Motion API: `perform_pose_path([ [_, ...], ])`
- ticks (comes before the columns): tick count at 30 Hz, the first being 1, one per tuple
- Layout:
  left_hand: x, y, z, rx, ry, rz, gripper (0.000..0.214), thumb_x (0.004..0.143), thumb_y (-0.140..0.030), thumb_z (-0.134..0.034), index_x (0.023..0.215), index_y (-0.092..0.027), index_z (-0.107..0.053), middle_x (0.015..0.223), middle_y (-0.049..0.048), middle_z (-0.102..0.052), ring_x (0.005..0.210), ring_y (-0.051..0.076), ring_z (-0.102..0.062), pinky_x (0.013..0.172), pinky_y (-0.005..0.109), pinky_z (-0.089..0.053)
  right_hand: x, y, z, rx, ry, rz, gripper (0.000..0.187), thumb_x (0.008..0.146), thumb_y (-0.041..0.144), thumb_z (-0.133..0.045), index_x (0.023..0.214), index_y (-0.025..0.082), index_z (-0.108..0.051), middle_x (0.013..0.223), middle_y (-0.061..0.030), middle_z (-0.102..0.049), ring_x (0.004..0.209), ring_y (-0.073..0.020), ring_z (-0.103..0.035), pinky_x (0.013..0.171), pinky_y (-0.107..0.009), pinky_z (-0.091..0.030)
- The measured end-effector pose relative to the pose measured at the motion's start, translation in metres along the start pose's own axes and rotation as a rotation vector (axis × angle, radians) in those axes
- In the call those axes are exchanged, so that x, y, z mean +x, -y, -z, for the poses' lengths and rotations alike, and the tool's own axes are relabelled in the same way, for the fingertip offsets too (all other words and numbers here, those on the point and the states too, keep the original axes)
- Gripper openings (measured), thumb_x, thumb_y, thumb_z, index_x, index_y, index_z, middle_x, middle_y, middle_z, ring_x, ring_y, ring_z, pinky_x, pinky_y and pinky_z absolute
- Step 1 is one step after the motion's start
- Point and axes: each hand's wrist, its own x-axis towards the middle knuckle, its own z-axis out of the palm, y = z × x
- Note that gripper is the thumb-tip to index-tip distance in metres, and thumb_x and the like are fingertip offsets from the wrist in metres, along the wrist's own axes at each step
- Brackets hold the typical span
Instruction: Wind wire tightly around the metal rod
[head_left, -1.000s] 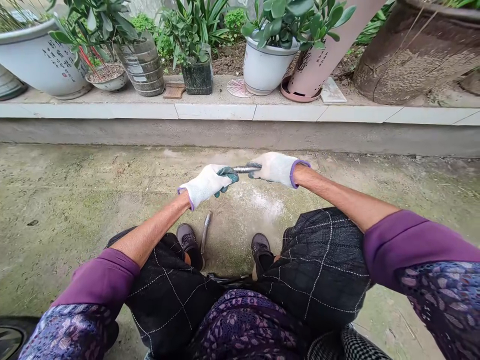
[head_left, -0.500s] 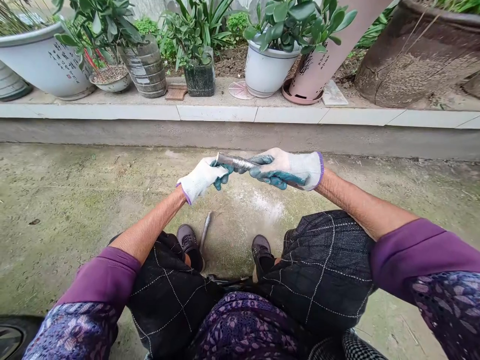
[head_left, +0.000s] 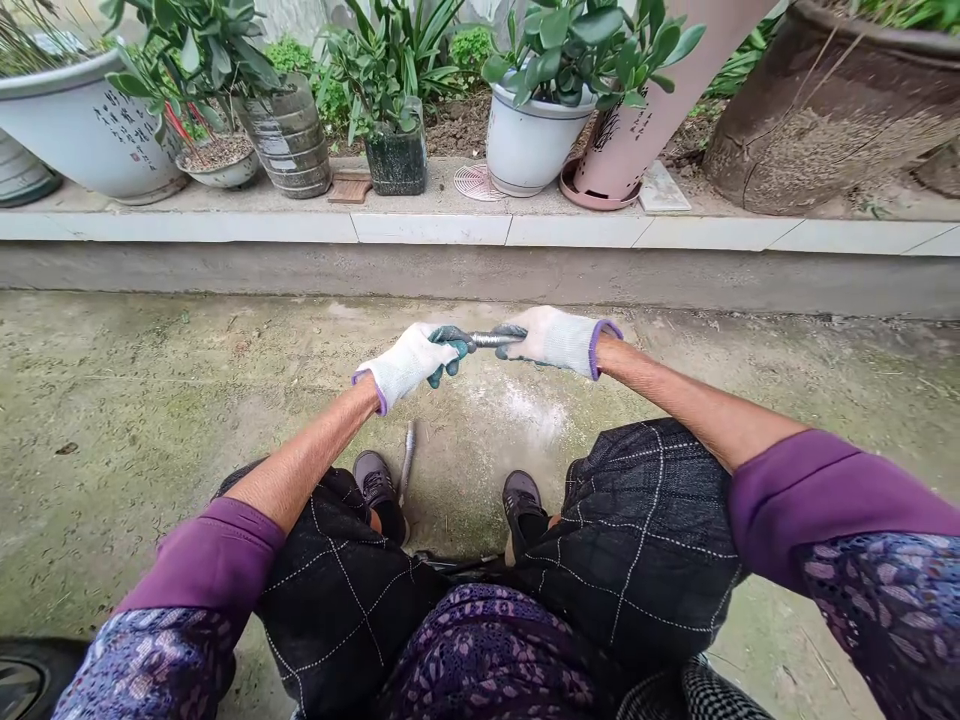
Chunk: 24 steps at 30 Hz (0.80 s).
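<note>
Both hands wear white knit gloves with teal palms and purple cuffs. My left hand (head_left: pixel 409 362) and my right hand (head_left: pixel 551 338) are each closed round one end of a short ridged metal rod (head_left: pixel 491 339), held level above the concrete between my knees. Only the rod's middle shows between the gloves. A second grey metal rod (head_left: pixel 407 459) lies on the ground beside my left shoe (head_left: pixel 373 478). My right shoe (head_left: pixel 519 494) rests next to a pale dusty patch on the concrete.
A raised tiled ledge (head_left: pixel 431 226) runs across ahead, carrying several plant pots: a large white bowl pot (head_left: pixel 82 125), a dark square pot (head_left: pixel 397 158), a white pot (head_left: pixel 528 145), a leaning pink pot (head_left: pixel 637 125) and a big brown pot (head_left: pixel 832 110).
Half a second ago my right hand was turned palm-up with the rod tilted, its left end raised. The hand has rolled back over and the rod is level again, as one second ago.
</note>
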Motion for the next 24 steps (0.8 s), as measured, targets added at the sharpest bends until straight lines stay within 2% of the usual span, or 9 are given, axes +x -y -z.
perform_pose_path([
  [3, 0.005, 0.0, 0.001, -0.105, 0.025, -0.016, 0.018, 0.083, -0.014, -0.065, 0.096, -0.012, -0.078, 0.06, -0.0018, -0.065, 0.04, 0.006, -0.047, 0.038, 0.019, -0.042, -0.006, 0.002, 0.006, 0.195, -0.09, -0.05, 0.03, 0.084, 0.031, -0.069, 0.11, 0.019, -0.076, 0.061, 0.0049, -0.053, 0.049, -0.01, -0.045, 0.046, -0.024, -0.034],
  [8, 0.002, -0.004, 0.0, -0.177, 0.075, -0.031, 0.023, 0.086, -0.013, -0.06, 0.101, -0.01, -0.077, 0.067, 0.0002, -0.069, 0.041, 0.006, -0.049, 0.04, 0.02, -0.045, -0.028, 0.017, 0.021, 0.752, -0.064, -0.077, 0.034, 0.088, 0.029, -0.067, 0.118, 0.013, -0.071, 0.061, 0.0058, -0.046, 0.044, -0.0072, -0.035, 0.036, -0.02, -0.031],
  [10, 0.0, -0.007, 0.001, -0.159, 0.071, -0.027, 0.024, 0.085, -0.011, -0.058, 0.1, -0.011, -0.077, 0.064, -0.001, -0.066, 0.041, 0.006, -0.05, 0.04, 0.019, -0.044, -0.036, 0.021, 0.027, 0.927, -0.013, -0.042, 0.035, 0.088, 0.027, -0.067, 0.12, 0.013, -0.07, 0.061, 0.007, -0.044, 0.042, -0.0059, -0.031, 0.035, -0.019, -0.028],
  [12, 0.0, -0.009, 0.005, -0.122, 0.043, -0.019, 0.023, 0.082, -0.01, -0.057, 0.096, -0.012, -0.076, 0.058, -0.0034, -0.061, 0.041, 0.007, -0.049, 0.04, 0.019, -0.043, -0.042, 0.021, 0.03, 0.954, 0.116, 0.002, 0.04, 0.083, 0.028, -0.071, 0.121, 0.013, -0.069, 0.06, 0.0077, -0.044, 0.042, -0.0053, -0.03, 0.035, -0.018, -0.027],
  [15, 0.001, -0.008, 0.013, -0.012, 0.023, -0.046, 0.019, 0.076, -0.011, -0.06, 0.088, -0.014, -0.075, 0.06, -0.0036, -0.062, 0.047, 0.008, -0.052, 0.041, 0.018, -0.042, -0.04, 0.02, 0.025, 0.747, 0.367, 0.041, 0.043, 0.079, 0.032, -0.076, 0.117, 0.012, -0.072, 0.061, 0.0061, -0.048, 0.044, -0.0068, -0.036, 0.035, -0.019, -0.031],
  [17, 0.0, -0.006, 0.014, 0.1, 0.025, -0.066, 0.02, 0.074, -0.012, -0.061, 0.086, -0.016, -0.076, 0.063, -0.0027, -0.065, 0.051, 0.009, -0.054, 0.042, 0.017, -0.042, -0.032, 0.019, 0.016, 0.473, 0.428, 0.057, 0.036, 0.081, 0.033, -0.074, 0.112, 0.015, -0.075, 0.061, 0.0049, -0.051, 0.046, -0.0087, -0.041, 0.038, -0.021, -0.033],
  [20, -0.004, -0.001, 0.008, 0.281, 0.021, -0.093, 0.02, 0.073, -0.011, -0.06, 0.082, -0.017, -0.077, 0.063, -0.0027, -0.065, 0.049, 0.008, -0.051, 0.043, 0.018, -0.039, -0.016, 0.016, 0.002, 0.011, 0.295, 0.071, 0.014, 0.079, 0.023, -0.072, 0.091, 0.019, -0.078, 0.056, 0.0046, -0.053, 0.049, -0.0102, -0.045, 0.045, -0.024, -0.033],
  [22, -0.006, 0.001, 0.001, 0.364, 0.019, -0.111, 0.015, 0.076, -0.013, -0.061, 0.077, -0.017, -0.075, 0.061, -0.0028, -0.063, 0.046, 0.007, -0.047, 0.042, 0.018, -0.036, -0.007, 0.011, -0.003, -0.11, 0.202, 0.063, 0.007, 0.078, 0.021, -0.072, 0.082, 0.019, -0.077, 0.056, 0.0039, -0.054, 0.051, -0.0111, -0.046, 0.048, -0.026, -0.032],
  [24, -0.006, 0.002, -0.004, 0.359, -0.011, -0.094, 0.012, 0.082, -0.018, -0.062, 0.078, -0.017, -0.073, 0.057, -0.003, -0.059, 0.045, 0.007, -0.046, 0.04, 0.019, -0.035, -0.001, 0.004, -0.003, -0.131, 0.093, 0.044, 0.01, 0.081, 0.024, -0.07, 0.086, 0.019, -0.076, 0.06, 0.0034, -0.056, 0.053, -0.0118, -0.048, 0.05, -0.027, -0.033],
])
